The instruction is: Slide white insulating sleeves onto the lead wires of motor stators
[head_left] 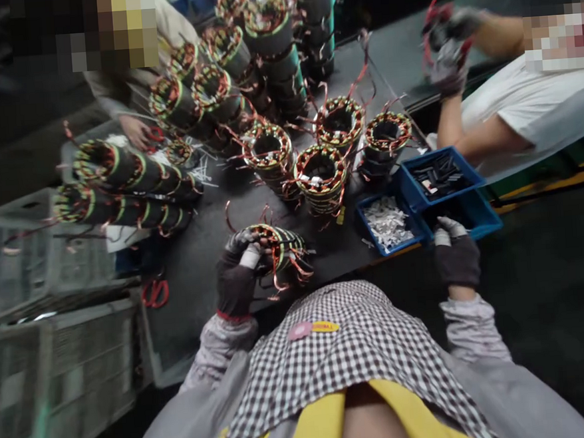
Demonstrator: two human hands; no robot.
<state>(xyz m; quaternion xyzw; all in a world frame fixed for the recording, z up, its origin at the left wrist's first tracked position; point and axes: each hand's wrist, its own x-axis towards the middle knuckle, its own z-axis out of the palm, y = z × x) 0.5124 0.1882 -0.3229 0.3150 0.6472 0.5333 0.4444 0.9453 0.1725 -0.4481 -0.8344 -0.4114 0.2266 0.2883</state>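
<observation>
My left hand [238, 273], in a dark glove with pale fingertips, grips the end of a wound stator core [286, 246] near the table's front edge. The core lies on its side, with loose copper leads hanging from it. My right hand [455, 254], gloved the same way, is at the near blue bin [487, 222], with its fingers curled together over the bin's dark inside. Whatever those fingers hold is hidden. Left of that hand is a blue bin [381, 245] of small white pieces; behind it sits another blue bin [448, 198] with black strips.
Several stator cores [321, 170] stand across the table [212, 224], with taller stacks [278, 53] behind. Stacks lie sideways at left [133, 170]. Red-handled scissors [156, 293] lie near plastic crates [87, 367]. Co-workers' hands [447, 48] [136, 131] are at the far side.
</observation>
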